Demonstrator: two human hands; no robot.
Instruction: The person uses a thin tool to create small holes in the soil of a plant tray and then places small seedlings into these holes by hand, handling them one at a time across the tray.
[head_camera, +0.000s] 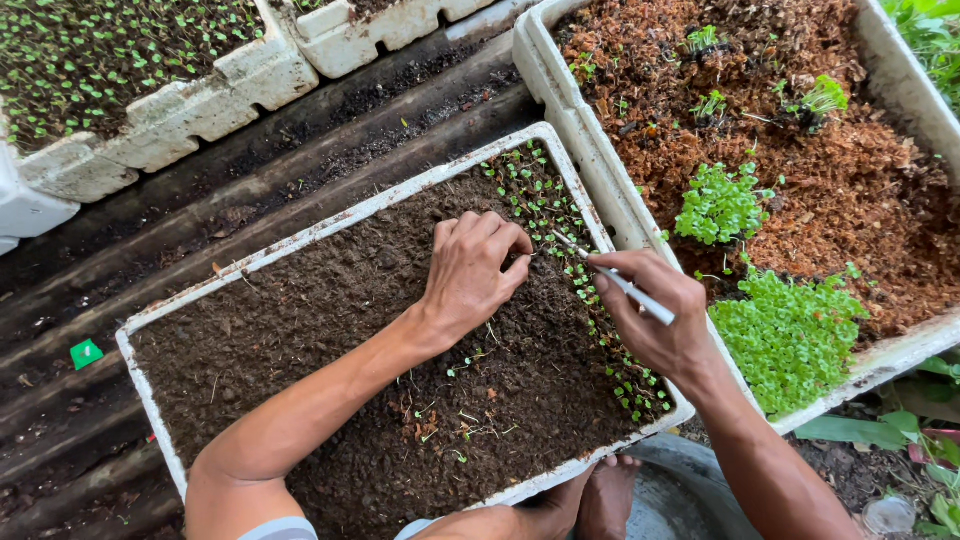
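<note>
A white foam tray filled with dark soil lies in front of me, with rows of tiny green seedlings along its right side. My left hand rests on the soil, fingers curled, fingertips pinched near the seedling rows; whether it holds a seedling I cannot tell. My right hand grips a thin white stick like a pen, its tip pointing at the soil just beside my left fingertips. A few loose seedlings lie scattered on the soil nearer to me.
A larger foam tray of reddish-brown fibre with clumps of green sprouts stands at the right. More seedling trays sit at the top left. Dark wooden slats run beneath. A small green tag lies at the left. My bare foot is below.
</note>
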